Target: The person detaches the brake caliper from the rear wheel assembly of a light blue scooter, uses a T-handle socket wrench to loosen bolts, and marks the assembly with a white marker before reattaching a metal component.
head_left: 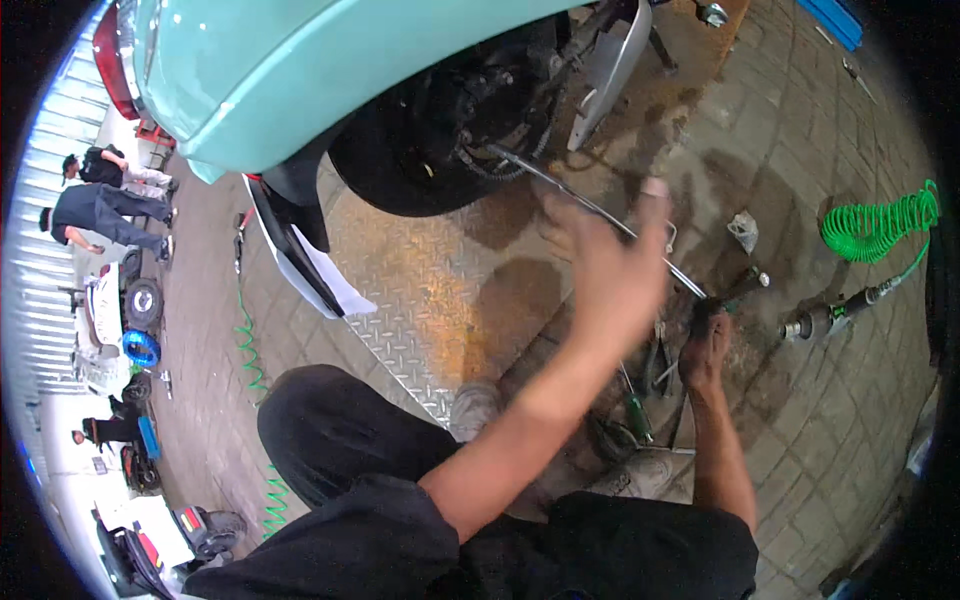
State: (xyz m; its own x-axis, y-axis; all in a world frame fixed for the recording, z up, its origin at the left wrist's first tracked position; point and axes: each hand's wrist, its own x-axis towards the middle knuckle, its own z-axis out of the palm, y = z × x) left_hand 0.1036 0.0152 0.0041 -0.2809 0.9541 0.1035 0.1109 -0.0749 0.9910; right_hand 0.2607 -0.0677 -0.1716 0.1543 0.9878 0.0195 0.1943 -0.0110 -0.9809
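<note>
A long silver metal rod (684,279) runs from the dark greasy wheel hub area (495,100) of a mint-green vehicle (260,70) down to my right hand. My right hand (708,350) is closed around the dark handle at the rod's near end. Over the rod's middle, my left hand (615,265) is blurred, its thumb and fingers apart; whether it touches the rod I cannot tell. Beside my right hand a dark tool with a silver tip (763,280) shows; whether it joins the handle is unclear. Pliers (658,362) and a green-handled screwdriver (638,415) lie below my hands.
A coiled green air hose (868,225) leads to an air impact wrench (835,315) on the paving at right. A crumpled clear bag (743,230) lies nearby. A rusty tread-plate (400,280) is under the tyre (400,180). People (105,215) and other vehicles (105,310) are far left.
</note>
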